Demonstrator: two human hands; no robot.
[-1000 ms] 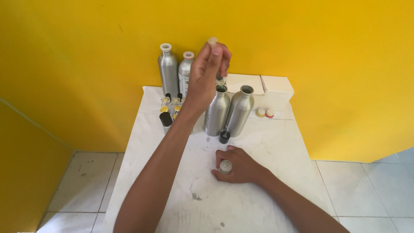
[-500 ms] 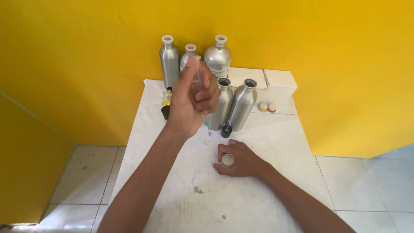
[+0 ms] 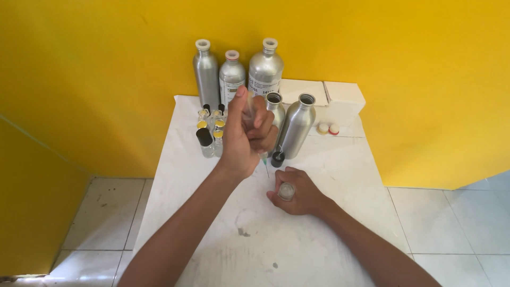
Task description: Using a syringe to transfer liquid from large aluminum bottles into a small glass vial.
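The left hand [image 3: 245,135] is raised above the white marble tabletop [image 3: 329,175], fingers curled tight around a clear syringe [image 3: 251,114] held needle-down; the needle tip hangs just above and left of the right hand [image 3: 297,194]. The right hand rests on the tabletop, fingers wrapped about a small open glass vial [image 3: 286,191] standing upright, its mouth showing between thumb and forefinger. A small black cap [image 3: 277,159] lies just beyond the right hand, near the needle. Directly behind the left hand stand two uncapped aluminium bottles [image 3: 297,125], one partly hidden by the fingers. Further back, against the yellow wall [image 3: 372,42], three capped aluminium bottles [image 3: 232,74] stand in a row. To the left of the left hand is a cluster of small vials [image 3: 210,130] with black and yellow tops. Beyond the right hand, well apart, two small round caps [image 3: 328,128] lie beside white boxes [image 3: 329,101].
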